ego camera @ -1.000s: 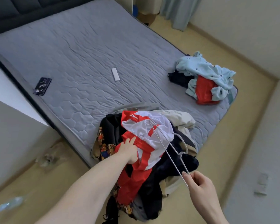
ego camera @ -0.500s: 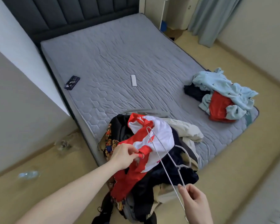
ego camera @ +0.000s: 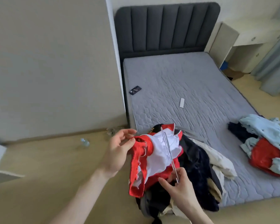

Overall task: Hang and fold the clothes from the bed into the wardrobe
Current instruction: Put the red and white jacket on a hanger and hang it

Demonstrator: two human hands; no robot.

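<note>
A red and white shirt (ego camera: 153, 159) hangs lifted above the pile of dark and beige clothes (ego camera: 199, 172) on the bed's near corner. My left hand (ego camera: 120, 149) pinches the shirt's red edge at its top left. My right hand (ego camera: 181, 186) pinches the lower end of a thin white wire hanger (ego camera: 169, 152), which lies edge-on across the shirt's white front. A second heap, light blue and red clothes (ego camera: 268, 143), lies at the bed's right edge.
The grey mattress (ego camera: 192, 81) carries a black phone (ego camera: 135, 90) and a white remote (ego camera: 182, 102). A dark headboard (ego camera: 166, 28) stands behind. A plastic bottle (ego camera: 84, 142) lies on the floor at the left by the beige wall. A desk and curtain stand at the far right.
The view swung left and up, showing the headboard. My left hand lifted the red and white shirt off the pile; the hanger turned edge-on against the shirt.
</note>
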